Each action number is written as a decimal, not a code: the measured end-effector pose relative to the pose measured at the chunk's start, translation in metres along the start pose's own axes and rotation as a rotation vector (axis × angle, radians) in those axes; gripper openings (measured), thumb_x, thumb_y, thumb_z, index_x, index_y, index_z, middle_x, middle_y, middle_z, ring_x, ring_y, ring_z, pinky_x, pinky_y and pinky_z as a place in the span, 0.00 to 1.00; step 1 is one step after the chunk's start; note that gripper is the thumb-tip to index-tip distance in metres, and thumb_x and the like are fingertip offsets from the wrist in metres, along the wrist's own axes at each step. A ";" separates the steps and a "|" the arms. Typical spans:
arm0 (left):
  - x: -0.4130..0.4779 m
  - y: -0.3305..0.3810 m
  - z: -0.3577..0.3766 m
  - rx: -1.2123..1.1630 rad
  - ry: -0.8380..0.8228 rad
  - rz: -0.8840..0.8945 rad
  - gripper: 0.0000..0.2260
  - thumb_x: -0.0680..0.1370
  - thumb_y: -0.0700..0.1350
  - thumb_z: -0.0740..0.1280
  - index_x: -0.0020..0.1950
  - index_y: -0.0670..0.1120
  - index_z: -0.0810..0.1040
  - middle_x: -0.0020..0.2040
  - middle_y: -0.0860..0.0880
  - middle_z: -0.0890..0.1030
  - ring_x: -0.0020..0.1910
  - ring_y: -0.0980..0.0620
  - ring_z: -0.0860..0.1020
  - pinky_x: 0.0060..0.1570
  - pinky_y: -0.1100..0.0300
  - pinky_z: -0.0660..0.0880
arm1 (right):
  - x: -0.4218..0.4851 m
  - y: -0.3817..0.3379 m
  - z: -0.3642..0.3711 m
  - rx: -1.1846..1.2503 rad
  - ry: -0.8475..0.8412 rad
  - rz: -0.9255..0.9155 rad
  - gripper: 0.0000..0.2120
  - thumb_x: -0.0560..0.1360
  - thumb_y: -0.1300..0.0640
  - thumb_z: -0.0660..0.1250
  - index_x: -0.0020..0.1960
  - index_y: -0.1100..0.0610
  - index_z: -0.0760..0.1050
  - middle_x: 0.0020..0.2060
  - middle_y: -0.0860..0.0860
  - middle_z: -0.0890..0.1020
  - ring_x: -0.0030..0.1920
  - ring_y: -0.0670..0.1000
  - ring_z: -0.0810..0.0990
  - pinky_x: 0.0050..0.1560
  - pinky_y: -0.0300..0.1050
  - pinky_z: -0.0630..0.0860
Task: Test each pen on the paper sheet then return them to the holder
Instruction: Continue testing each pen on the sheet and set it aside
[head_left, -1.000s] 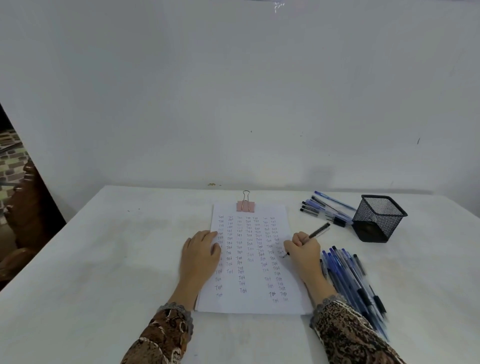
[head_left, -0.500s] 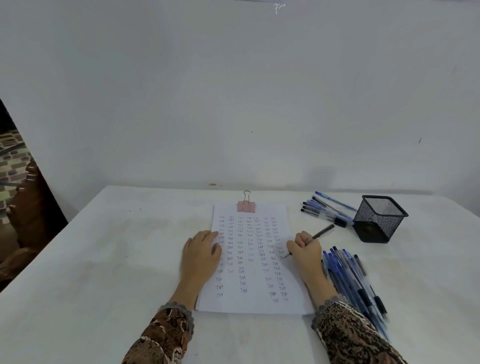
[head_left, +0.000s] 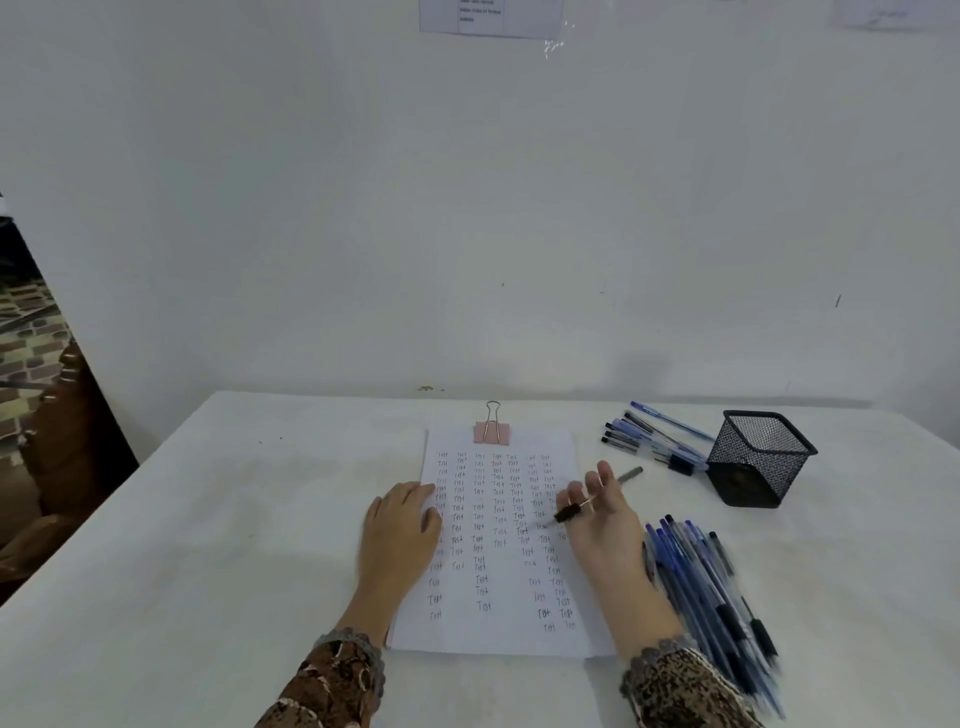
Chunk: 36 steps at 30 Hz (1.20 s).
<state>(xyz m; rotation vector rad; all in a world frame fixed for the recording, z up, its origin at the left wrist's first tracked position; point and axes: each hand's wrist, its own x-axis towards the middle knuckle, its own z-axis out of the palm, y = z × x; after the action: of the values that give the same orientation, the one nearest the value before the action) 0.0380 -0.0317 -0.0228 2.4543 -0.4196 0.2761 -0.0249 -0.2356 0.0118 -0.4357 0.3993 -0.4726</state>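
A white paper sheet (head_left: 498, 551), covered in columns of the small handwritten word "Test", lies in front of me under a pink binder clip (head_left: 491, 430). My left hand (head_left: 397, 535) rests flat on its left edge. My right hand (head_left: 602, 525) is raised over the right edge and holds a black pen (head_left: 597, 496) between its fingers, tip end toward the sheet, some fingers spread. The black mesh holder (head_left: 756, 457) stands at the right, with no pens showing in it.
A large pile of blue and black pens (head_left: 711, 587) lies just right of my right hand. A smaller group of pens (head_left: 649, 436) lies left of the holder near the wall. A white wall runs along the table's far edge.
My right hand has lifted the pen off the sheet and loosened its writing grip, fingers now spread. The left hand has stayed in place. The camera has tilted up slightly.
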 end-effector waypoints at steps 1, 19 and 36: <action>0.000 0.000 0.000 -0.003 0.002 -0.001 0.18 0.77 0.47 0.56 0.65 0.45 0.73 0.64 0.49 0.74 0.63 0.51 0.71 0.67 0.56 0.61 | 0.001 0.003 -0.001 0.052 0.021 0.018 0.11 0.82 0.54 0.53 0.47 0.56 0.72 0.26 0.48 0.73 0.24 0.47 0.67 0.27 0.38 0.68; 0.002 -0.003 0.004 -0.005 0.000 -0.033 0.17 0.78 0.44 0.60 0.66 0.46 0.72 0.66 0.50 0.72 0.65 0.52 0.69 0.70 0.55 0.60 | -0.023 -0.047 0.009 -0.846 0.054 -0.204 0.11 0.81 0.54 0.56 0.55 0.59 0.74 0.36 0.52 0.73 0.32 0.50 0.73 0.36 0.45 0.74; 0.003 -0.004 0.007 -0.013 0.003 -0.047 0.17 0.78 0.44 0.60 0.66 0.46 0.72 0.66 0.50 0.72 0.65 0.50 0.70 0.69 0.53 0.61 | -0.017 -0.140 -0.057 -2.049 0.209 0.000 0.15 0.75 0.49 0.65 0.58 0.55 0.74 0.53 0.54 0.76 0.47 0.54 0.75 0.50 0.47 0.75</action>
<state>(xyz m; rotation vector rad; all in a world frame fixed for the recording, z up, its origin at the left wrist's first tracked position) 0.0432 -0.0338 -0.0298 2.4474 -0.3604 0.2562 -0.1134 -0.3572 0.0366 -2.3645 1.0134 0.0772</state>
